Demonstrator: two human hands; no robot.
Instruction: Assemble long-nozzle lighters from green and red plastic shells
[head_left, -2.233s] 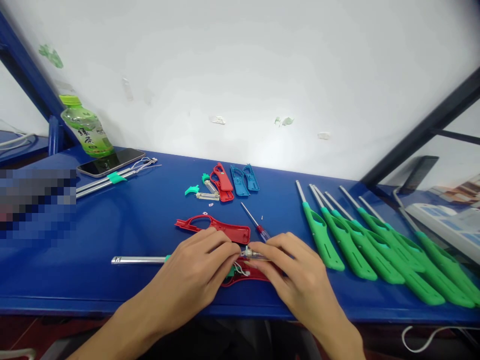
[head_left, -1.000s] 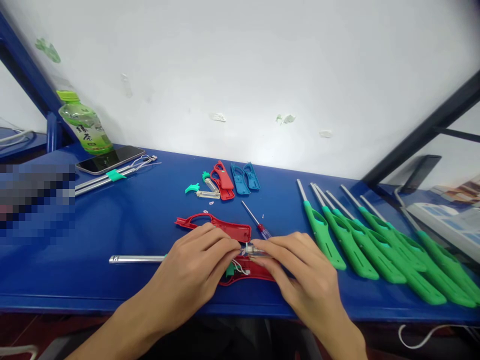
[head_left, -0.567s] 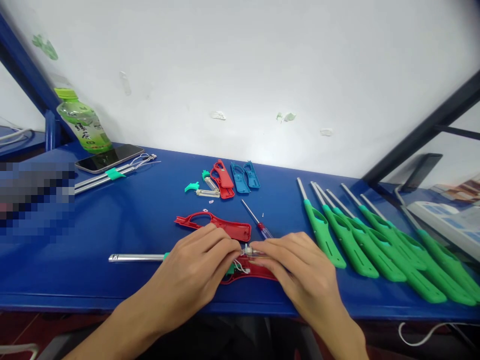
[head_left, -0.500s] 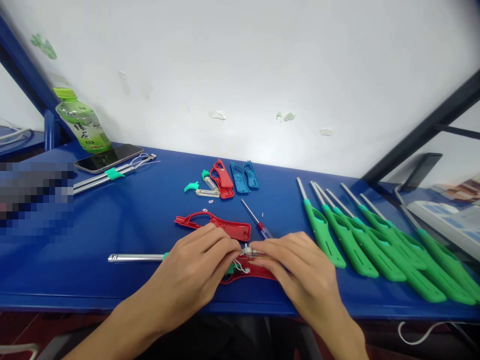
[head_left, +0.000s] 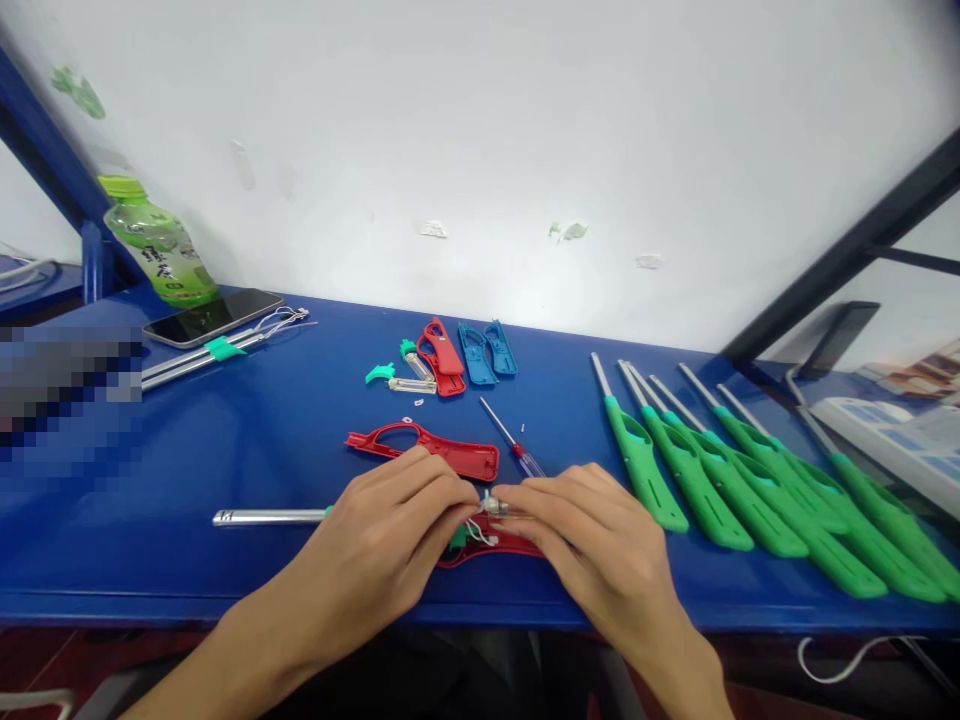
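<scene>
My right hand (head_left: 592, 535) is closed on a small clear gas tank (head_left: 498, 506) with a metal valve at its left end. The fingertips of my left hand (head_left: 409, 520) are pinched together at that valve; what they grip is too small to make out. Both hands are over a red lighter handle half (head_left: 510, 541), partly hidden beneath them. White wires (head_left: 480, 532) and a green trigger (head_left: 459, 538) show in it. A metal lighter tube (head_left: 270, 517) sticks out to the left. Just beyond my hands lies the other red handle half (head_left: 465, 459).
A screwdriver (head_left: 517, 447) lies beyond my hands. Red casing halves (head_left: 444, 362), blue casing halves (head_left: 477, 355) and clear tanks (head_left: 412, 385) are further back. Several green lighters (head_left: 645, 470) lie right. A bottle (head_left: 166, 250), phone (head_left: 214, 317) and taped metal tubes (head_left: 191, 365) are left.
The view has shifted slightly. Both hands stay together at the clear gas tank's valve, with hardly any movement of the fingers. Nothing on the table has visibly moved.
</scene>
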